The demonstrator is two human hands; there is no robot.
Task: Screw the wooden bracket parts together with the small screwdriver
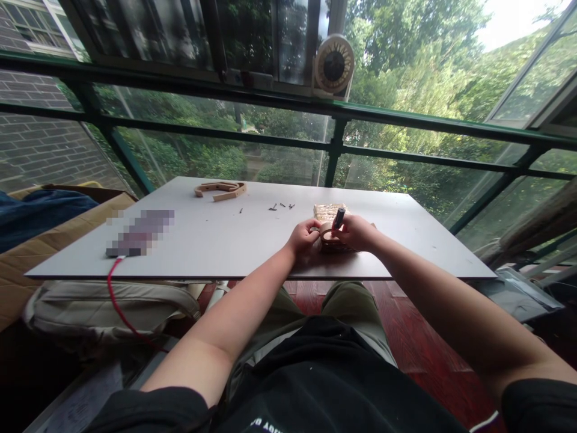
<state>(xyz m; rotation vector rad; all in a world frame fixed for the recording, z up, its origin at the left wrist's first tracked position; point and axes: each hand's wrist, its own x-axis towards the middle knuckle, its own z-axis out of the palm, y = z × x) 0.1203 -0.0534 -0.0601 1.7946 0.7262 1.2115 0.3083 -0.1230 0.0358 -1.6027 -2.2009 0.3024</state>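
At the near edge of the white table, both hands meet over a small light-brown wooden piece with a rounded rim (327, 230). My left hand (303, 236) has its fingers closed on that piece's left side. Upright in my right hand (356, 233) is a short screwdriver (339, 218) with a black handle; its tip is hidden by the fingers and the rim. Just behind the hands lies a pale, rough-textured block (330, 211). The underside of the wooden piece cannot be made out.
Curved wooden strips with holes (229, 191) lie at the far left of the white table (234, 246). Several small dark screws (273, 208) are scattered mid-table. A blurred-out device with a red cable (118, 294) is at left. Beyond stand a green railing (288, 138) and a fan (334, 65).
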